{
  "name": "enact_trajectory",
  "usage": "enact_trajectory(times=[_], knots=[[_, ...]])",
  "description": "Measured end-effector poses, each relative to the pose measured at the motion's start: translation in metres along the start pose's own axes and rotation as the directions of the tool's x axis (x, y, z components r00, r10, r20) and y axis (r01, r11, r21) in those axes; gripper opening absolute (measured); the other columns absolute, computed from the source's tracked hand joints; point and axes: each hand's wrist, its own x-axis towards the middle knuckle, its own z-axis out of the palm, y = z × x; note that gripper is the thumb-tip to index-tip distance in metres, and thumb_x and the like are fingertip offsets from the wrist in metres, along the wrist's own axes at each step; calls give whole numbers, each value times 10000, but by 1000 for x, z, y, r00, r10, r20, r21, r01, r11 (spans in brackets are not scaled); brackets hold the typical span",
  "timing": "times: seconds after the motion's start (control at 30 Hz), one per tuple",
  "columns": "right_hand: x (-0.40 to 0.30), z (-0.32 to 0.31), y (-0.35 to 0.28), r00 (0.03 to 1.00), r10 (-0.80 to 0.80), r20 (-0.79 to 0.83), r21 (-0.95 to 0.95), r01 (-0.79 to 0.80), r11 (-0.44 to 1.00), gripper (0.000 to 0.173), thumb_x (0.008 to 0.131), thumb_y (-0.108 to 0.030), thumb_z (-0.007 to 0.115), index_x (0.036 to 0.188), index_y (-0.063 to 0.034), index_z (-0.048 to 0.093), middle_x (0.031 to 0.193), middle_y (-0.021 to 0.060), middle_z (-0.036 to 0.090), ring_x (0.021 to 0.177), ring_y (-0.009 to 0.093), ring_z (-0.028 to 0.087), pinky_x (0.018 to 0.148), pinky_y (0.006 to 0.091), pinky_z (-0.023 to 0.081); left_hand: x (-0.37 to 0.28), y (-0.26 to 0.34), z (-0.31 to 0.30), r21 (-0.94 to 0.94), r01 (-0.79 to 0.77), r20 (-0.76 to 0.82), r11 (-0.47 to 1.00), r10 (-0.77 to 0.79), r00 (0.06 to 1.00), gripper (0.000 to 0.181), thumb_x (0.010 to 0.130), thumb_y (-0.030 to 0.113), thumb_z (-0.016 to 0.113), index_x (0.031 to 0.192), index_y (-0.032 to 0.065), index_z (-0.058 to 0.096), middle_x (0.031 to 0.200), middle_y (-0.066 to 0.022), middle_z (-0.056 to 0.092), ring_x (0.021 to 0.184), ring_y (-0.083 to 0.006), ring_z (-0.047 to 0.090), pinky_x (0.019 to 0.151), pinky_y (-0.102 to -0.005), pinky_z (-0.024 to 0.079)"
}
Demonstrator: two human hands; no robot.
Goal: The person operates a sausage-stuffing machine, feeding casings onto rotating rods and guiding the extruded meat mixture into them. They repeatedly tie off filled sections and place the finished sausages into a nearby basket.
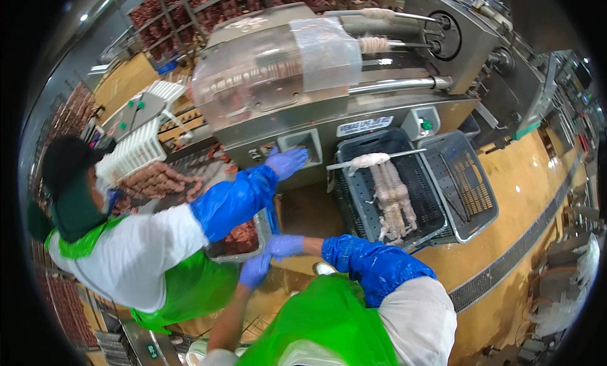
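Observation:
My left hand (255, 271) and my right hand (285, 246) meet in front of my green apron, both in purple gloves. The fingers of the two overlap and are blurred, so I cannot tell whether anything is between them. Just left of them stands a grey tub (237, 257) with ground meat (241, 237) in it. To the right, a black plastic crate (427, 209) holds pale sausage casings (391, 195). Across its top lies a metal rod (407, 153) with a gathered casing (371, 160) on it.
A co-worker's gloved hand (287, 163) touches a recessed control on the steel sausage machine (265, 114). Linked sausages (156, 178) lie beside a white slatted conveyor (135, 152). Another grey crate (474, 190) stands at right. A drain grate (498, 268) crosses the floor.

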Motion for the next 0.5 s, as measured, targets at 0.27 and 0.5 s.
enact_trajectory(times=[0.27, 0.5], knots=[[-86, -184, 38, 641, 345, -685, 455, 7, 890, 337, 974, -285, 527, 887, -19, 715, 584, 42, 557, 483, 122, 525, 471, 279, 443, 216, 63, -40, -86, -106, -39, 991, 103, 994, 315, 976, 321, 529, 815, 65, 618, 756, -208, 631, 733, -421, 624, 656, -515, 481], [-132, -273, 84, 335, 402, -852, 414, -40, 910, 310, 918, -280, 580, 916, 11, 687, 671, 102, 627, 556, 177, 607, 536, 328, 498, 339, 66, -55, -39, -242, -38, 970, 241, 970, 166, 922, 225, 544, 1003, 107, 627, 930, -178, 659, 872, -398, 635, 777, -492, 513]])
